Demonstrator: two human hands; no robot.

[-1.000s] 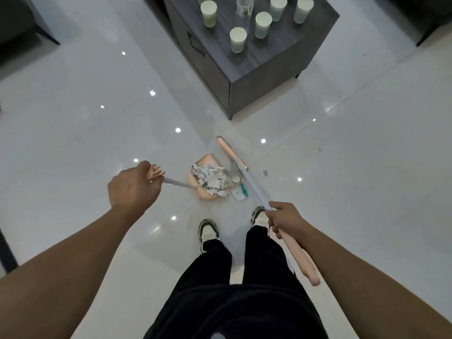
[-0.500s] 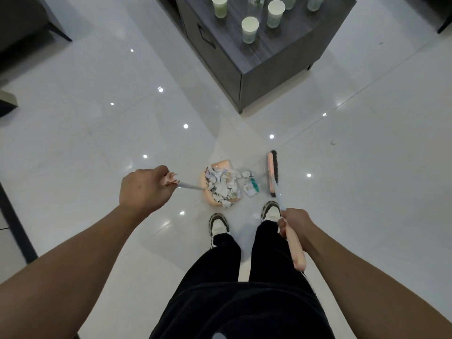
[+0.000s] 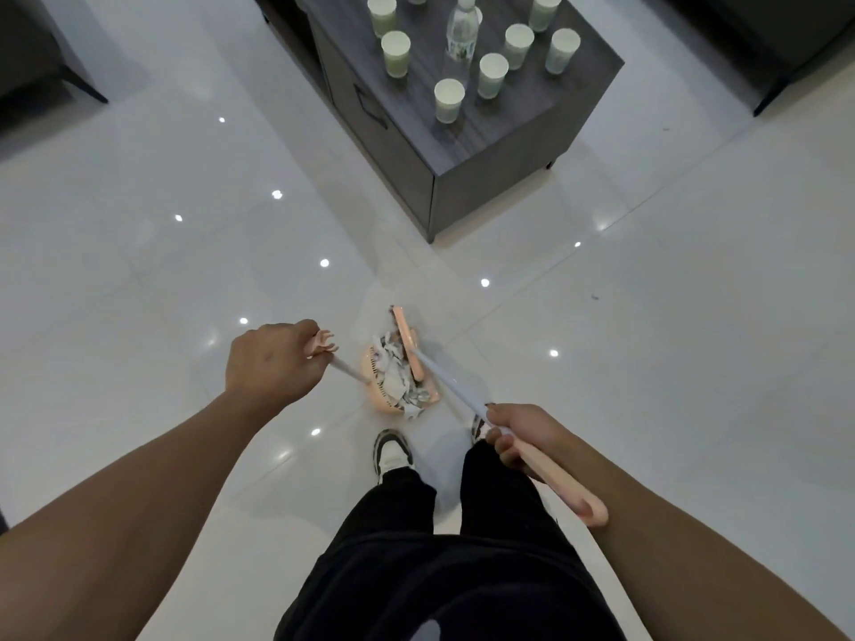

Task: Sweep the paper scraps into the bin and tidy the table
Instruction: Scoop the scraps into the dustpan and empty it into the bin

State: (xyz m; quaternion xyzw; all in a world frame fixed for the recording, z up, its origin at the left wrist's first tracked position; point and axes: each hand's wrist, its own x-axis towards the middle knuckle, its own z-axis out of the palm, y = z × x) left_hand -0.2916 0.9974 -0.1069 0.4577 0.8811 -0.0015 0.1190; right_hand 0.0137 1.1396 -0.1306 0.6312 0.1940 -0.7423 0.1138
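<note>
Right, left hand fisted round dustpan handle, dustpan on floor ahead of shoes. Right hand curled round broom handle, broom head lying across paper scraps (heaped in pan). Table beyond, cups and bottle on top.

My left hand wraps the top of the dustpan handle, so only its pink tip pokes out past my knuckles, and the dustpan itself is mostly buried under paper scraps and the broom head. My right shoe is nearly all hidden behind my right hand and trouser leg. On the table, the far cups and the bottle top are cut off by the upper edge.
</note>
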